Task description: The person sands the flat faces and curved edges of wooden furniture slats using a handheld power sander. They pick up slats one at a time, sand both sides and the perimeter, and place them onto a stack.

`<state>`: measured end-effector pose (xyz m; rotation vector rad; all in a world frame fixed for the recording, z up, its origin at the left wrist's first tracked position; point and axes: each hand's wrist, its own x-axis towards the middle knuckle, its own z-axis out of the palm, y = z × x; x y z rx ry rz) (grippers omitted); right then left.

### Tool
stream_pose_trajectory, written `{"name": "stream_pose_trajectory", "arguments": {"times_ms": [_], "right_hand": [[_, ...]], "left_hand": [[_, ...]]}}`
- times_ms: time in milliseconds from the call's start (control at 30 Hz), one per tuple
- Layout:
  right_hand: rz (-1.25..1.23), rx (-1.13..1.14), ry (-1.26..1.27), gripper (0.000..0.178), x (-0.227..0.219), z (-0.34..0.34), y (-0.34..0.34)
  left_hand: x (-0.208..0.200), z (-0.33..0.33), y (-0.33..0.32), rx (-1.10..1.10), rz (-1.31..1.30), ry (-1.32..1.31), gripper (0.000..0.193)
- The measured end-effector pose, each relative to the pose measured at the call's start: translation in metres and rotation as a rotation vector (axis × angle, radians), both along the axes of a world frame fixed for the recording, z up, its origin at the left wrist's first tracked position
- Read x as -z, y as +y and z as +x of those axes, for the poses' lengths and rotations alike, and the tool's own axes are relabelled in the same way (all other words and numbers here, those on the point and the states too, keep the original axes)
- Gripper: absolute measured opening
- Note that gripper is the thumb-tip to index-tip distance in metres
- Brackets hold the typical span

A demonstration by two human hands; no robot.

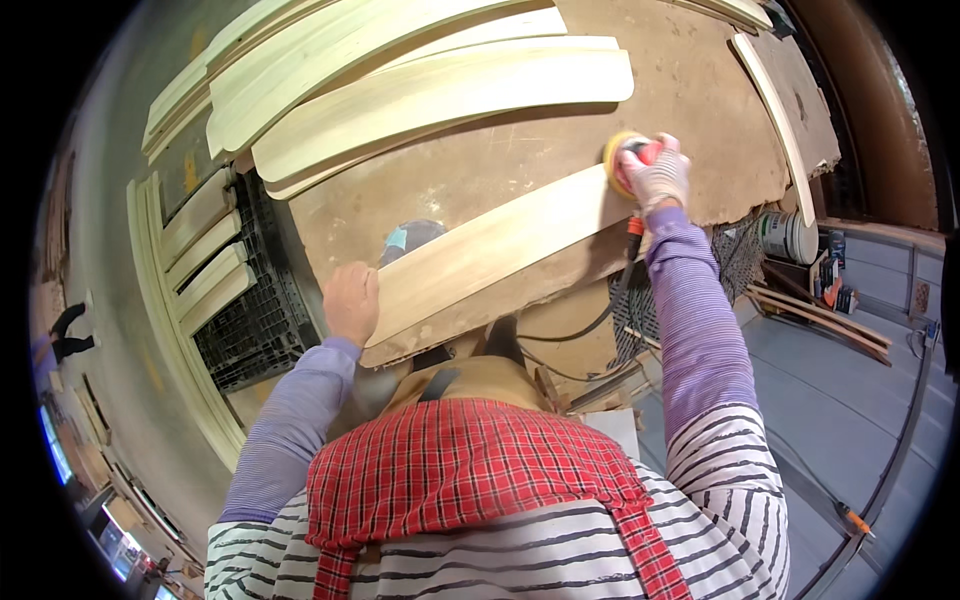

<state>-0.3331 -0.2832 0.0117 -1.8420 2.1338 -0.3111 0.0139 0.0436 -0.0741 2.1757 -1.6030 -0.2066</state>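
Note:
A long pale wooden board (pixel 490 262) lies slantwise across the worktable's near side, its right end farther off than its left. My left hand (pixel 351 303) is closed round the board's left end. At the other end, my right hand (pixel 660 172), in a whitish glove, grips a red sander (pixel 648 152) with a yellow pad (pixel 618 160). The pad is tilted up at the board's far right end; I cannot tell whether it touches the wood. A dark hose (pixel 612 306) with an orange fitting (pixel 635 226) runs down from the sander. A round blue-grey sanding disc (pixel 412 238) lies beside the board.
The brown-topped worktable (pixel 700 110) carries several stacked pale boards (pixel 440 100) at the back left and a narrow strip (pixel 775 115) along its right side. A black plastic pallet (pixel 258 320) with wood pieces stands left. A white bucket (pixel 788 238) and wood sticks (pixel 825 322) are on the right.

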Motion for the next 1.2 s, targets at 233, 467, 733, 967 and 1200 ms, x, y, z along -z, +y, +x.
{"name": "stream_pose_trajectory", "arguments": {"times_ms": [233,467,733,967,1200], "right_hand": [[0.224,-0.466,-0.079,0.053,-0.015,0.139,0.118],[0.339,-0.65,-0.154,0.038,-0.005,0.134,0.146],[0.004,-0.152,-0.063,0.063,-0.001,-0.025,0.014],[-0.027,-0.075,-0.01,0.062,0.007,-0.033,0.012],[0.288,-0.716,-0.075,0.029,-0.03,0.142,0.184]], "left_hand": [[0.001,-0.001,-0.004,0.01,-0.021,-0.034,0.017],[-0.002,0.002,-0.007,0.035,-0.038,-0.027,0.017],[0.001,0.003,-0.002,0.038,-0.033,-0.041,0.015],[0.004,0.006,-0.002,0.042,0.038,-0.056,0.017],[-0.002,0.004,-0.006,0.044,-0.056,-0.038,0.016]]}}
